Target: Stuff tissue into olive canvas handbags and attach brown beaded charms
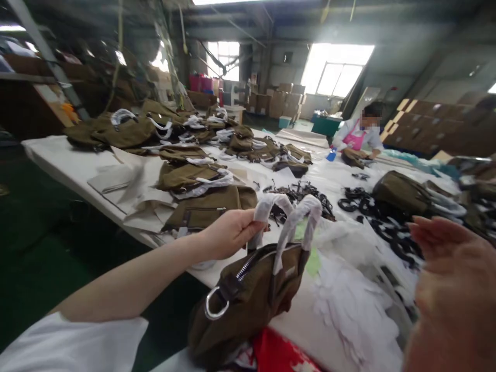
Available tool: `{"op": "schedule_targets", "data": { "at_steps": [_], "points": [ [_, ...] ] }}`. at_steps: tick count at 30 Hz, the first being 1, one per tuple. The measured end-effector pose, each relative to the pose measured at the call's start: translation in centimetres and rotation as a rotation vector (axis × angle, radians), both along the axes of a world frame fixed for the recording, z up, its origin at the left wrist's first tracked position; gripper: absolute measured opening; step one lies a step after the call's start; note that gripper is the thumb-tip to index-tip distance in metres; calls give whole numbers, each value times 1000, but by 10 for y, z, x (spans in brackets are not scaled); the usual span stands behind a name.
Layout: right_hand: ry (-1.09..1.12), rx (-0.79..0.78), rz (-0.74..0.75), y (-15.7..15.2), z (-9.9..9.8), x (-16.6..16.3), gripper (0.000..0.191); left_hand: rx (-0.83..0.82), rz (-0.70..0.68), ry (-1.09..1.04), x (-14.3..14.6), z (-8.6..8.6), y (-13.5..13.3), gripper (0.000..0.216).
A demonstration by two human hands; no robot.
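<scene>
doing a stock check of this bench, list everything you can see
held bag: one, olive with white-wrapped handles, front edge of table
other bags: many, olive, spread across the table
straps: loose piles, black, middle and right of table
paper: one heap, white, right of held bag
red cloth: one, red, under held bag
table: one, white, runs to the far end
boxes: a stack, brown, by back wall
person: one, pink apron, far end of table
left hand: one, grips a wrapped handle of held bag
right hand: one, open, empty, blurred at right
</scene>
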State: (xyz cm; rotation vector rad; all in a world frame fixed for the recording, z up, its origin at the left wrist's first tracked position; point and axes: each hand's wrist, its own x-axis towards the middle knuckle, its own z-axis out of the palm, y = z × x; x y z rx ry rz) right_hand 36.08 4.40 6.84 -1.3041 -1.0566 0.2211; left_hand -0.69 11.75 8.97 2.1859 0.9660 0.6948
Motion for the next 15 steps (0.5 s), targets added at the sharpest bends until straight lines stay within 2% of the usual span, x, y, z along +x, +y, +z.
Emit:
{"op": "schedule_targets", "data": {
  "at_steps": [1,3,5,6,7,9,12,15],
  "points": [
    [78,-8,121,4,6,-8,42,-119,-17,-103,13,-18,-5,39],
    [125,-234,321,9,6,-25,38,-336,4,-289,34,-51,-12,43],
    [85,-469,533,7,-3,-38,43,-479,46,-400,47,-73,-14,45],
    [57,-544,632,3,-8,-44,46,-522,56,-416,49,-78,-14,46],
    [32,-592,726,-3,-11,-49,47,-549,56,-412,49,-79,-14,46],
    [-12,-630,869,-15,-13,-58,45,-589,8,-370,43,-71,-15,47],
    [-147,-593,1003,-31,-5,-67,33,-617,-239,-228,24,-43,-23,49],
    [-387,-532,1105,-36,3,-77,28,-507,-427,-31,9,-19,-35,46]
  ]
}}
